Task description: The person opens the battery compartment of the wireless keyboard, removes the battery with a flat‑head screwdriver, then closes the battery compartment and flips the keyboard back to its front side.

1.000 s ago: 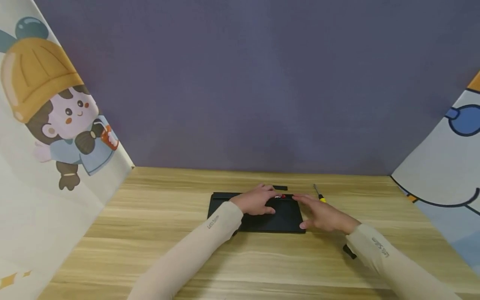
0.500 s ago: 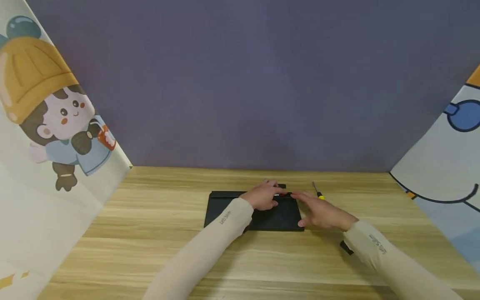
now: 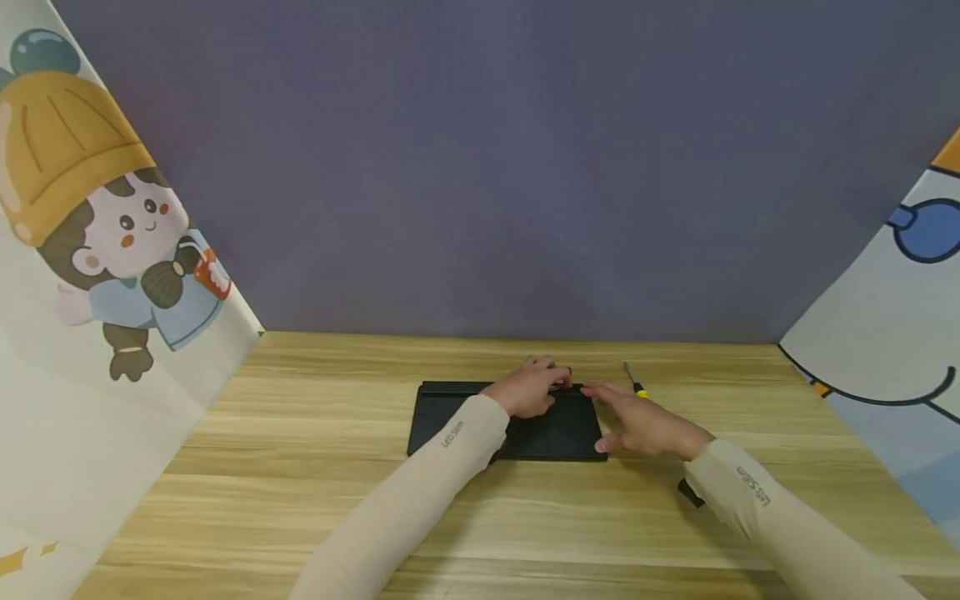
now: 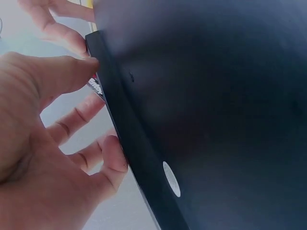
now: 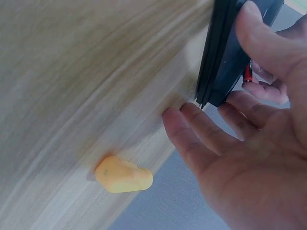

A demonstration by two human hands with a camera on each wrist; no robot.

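Note:
A flat black panel (image 3: 525, 447) with a raised bar (image 4: 117, 103) along its far edge lies on the wooden table. At this bar my left hand (image 3: 525, 390) has its fingers bent, pinching a small red cylinder (image 5: 247, 73) that looks like a battery; much of it is hidden by the fingers and the bar. My right hand (image 3: 645, 427) rests at the panel's right end. Its thumb touches the panel near the front corner, and its fairly straight fingers reach the bar's end and the table.
A screwdriver (image 3: 639, 390) with a black and yellow handle lies to the right, beyond my right hand. Behind the bar is a small black strip, mostly covered by my left hand. A dark upright wall (image 3: 480, 208) closes off the table's back.
My left hand has moved right along the bar, and its fingers have bent more over the red cylinder, covering it. My right hand stays at the panel's right end.

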